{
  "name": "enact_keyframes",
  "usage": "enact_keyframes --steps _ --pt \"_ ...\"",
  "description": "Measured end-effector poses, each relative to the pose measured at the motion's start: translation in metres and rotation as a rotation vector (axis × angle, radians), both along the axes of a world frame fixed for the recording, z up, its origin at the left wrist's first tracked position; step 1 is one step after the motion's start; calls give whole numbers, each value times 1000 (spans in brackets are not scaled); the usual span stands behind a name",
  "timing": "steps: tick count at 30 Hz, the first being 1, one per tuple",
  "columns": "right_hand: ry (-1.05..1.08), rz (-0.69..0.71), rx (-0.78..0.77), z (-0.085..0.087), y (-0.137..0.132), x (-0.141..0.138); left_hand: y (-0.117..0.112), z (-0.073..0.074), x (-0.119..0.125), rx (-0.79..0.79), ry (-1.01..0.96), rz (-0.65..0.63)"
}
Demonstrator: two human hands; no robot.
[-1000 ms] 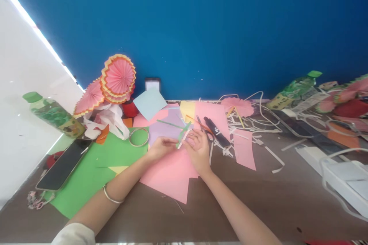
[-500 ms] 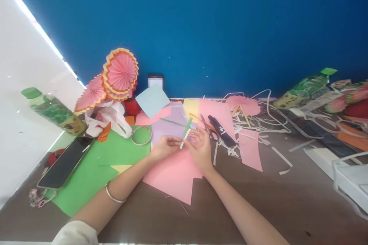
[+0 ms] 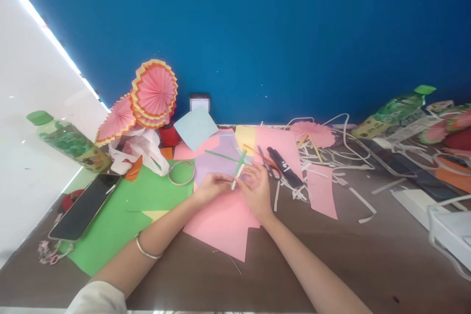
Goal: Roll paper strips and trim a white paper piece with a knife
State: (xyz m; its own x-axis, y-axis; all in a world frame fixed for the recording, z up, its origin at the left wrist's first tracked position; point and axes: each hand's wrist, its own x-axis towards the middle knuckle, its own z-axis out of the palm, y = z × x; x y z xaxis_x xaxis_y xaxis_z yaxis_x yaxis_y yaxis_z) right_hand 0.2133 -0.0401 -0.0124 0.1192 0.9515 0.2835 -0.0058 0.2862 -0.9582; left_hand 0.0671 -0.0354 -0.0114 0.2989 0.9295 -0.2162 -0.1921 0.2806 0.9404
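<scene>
Blue wall (image 3: pixel 257 34) fills most of the top of the frame, and a brown worktop (image 3: pixel 331 270) runs along the bottom with lots of paper on it. Two bare hands are close together near the middle of the frame. The left hand (image 3: pixel 211 188) has its fingertips pinched on the low end of a green paper strip (image 3: pixel 242 159). The right hand (image 3: pixel 254 189) has its thumb and a finger pinched on a small white strip (image 3: pixel 237 177), which lies along the green one. Its other fingers are a bit bent and spread. A long, thin green strip (image 3: pixel 221 155) crosses behind them; I cannot tell if it touches.

Under the hands is pink paper (image 3: pixel 224 230), with purple paper (image 3: pixel 215 159) just above. Scissors (image 3: pixel 274 172) and a black tube (image 3: pixel 287 169) are to the right of the hands. On the left is a big green sheet (image 3: pixel 117 221), with a round bangle (image 3: pixel 181 185) on it. A dark phone (image 3: pixel 84 208) is at the lower left, below a bottle with a green cap (image 3: pixel 39 117). Pink folded paper fans (image 3: pixel 156 93) are at the upper left, just above a white plastic bag (image 3: pixel 147 152).
</scene>
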Motion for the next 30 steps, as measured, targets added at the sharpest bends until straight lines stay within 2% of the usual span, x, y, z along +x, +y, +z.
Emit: enact_keyframes --steps 7,14,21,30 --pt "-9 9 -26 -2 -1 0 -2 2 2 -9 47 19" --pt "3 10 6 0 1 2 -2 4 3 3 -38 25" --pt "-34 -51 72 3 6 9 -1 -1 3 1 -18 -33" --pt "-52 -79 24 3 9 13 -2 -3 4 24 -3 -74"
